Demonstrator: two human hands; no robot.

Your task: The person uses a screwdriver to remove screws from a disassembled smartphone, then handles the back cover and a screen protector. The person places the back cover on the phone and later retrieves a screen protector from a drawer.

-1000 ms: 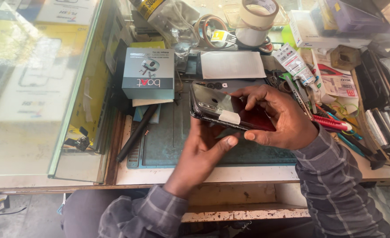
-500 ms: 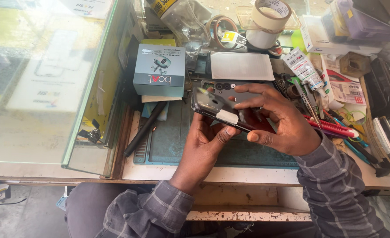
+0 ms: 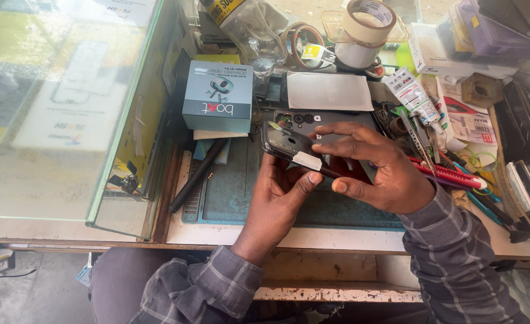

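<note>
Left hand (image 3: 280,195) grips dark phone (image 3: 289,146) from below, thumb on a white tab; right hand (image 3: 376,171) cups over it, fingers spread, hiding its right half. Phone glossy, tilted, held above green mat (image 3: 235,192). Wooden bench (image 3: 337,240), cluttered: blue box (image 3: 217,96) far left, tape rolls (image 3: 361,30) far, red tool (image 3: 451,177) right. Glass case (image 3: 67,108) left, reflections obscuring contents.

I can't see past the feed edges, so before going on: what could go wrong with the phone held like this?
1. The dark phone is held tilted above the green mat, pinched between the left hand and the right hand; a slip could drop it onto the second phone lying below.
2. The white tab by the left thumb may tear or peel unevenly.
3. The red-handled tool and clutter beside the right wrist could get knocked.
</note>
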